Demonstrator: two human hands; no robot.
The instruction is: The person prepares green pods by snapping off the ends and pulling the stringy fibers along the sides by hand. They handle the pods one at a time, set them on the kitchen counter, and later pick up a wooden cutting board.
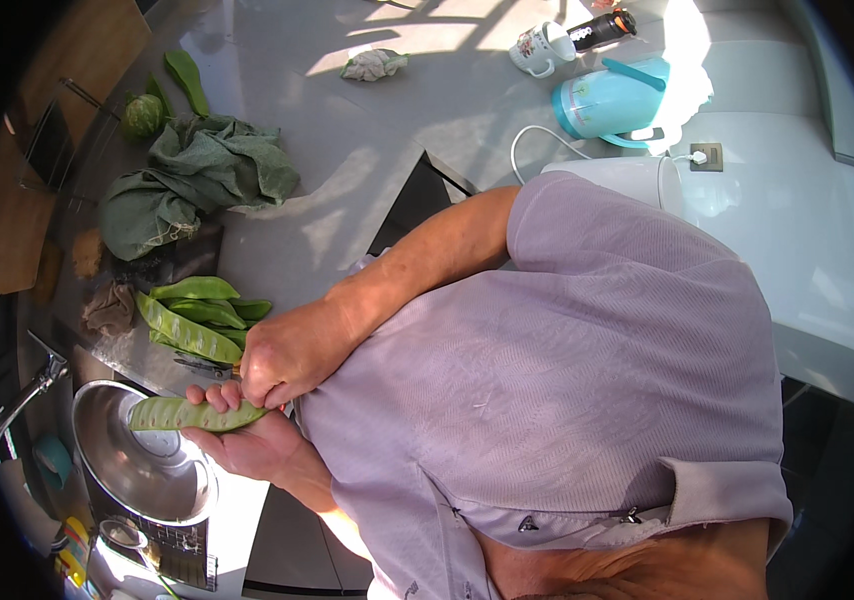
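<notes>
My left hand [254, 442] lies palm up with a large flat green bean pod [172, 414], like a sword bean, between fingers and thumb. My right hand [288, 356] is closed over the pod's near end, its fingertips hidden from view. A small red spot shows beside the left palm; I cannot tell what it is. The pod's far end reaches over a stainless steel basin [123, 472]. Beside my right hand several more pods [194, 307] lie in a pile. Scissors [203, 366] lie against the pile, their handle partly hidden by the right hand.
A crumpled green cloth [202, 176] lies on the grey countertop [337, 150], near a round green vegetable [143, 116]. A brown rag [108, 307] and a faucet [29, 390] are beyond. A blue thermos jug [607, 97], a mug [543, 49] and a black bottle [599, 31] stand farther right.
</notes>
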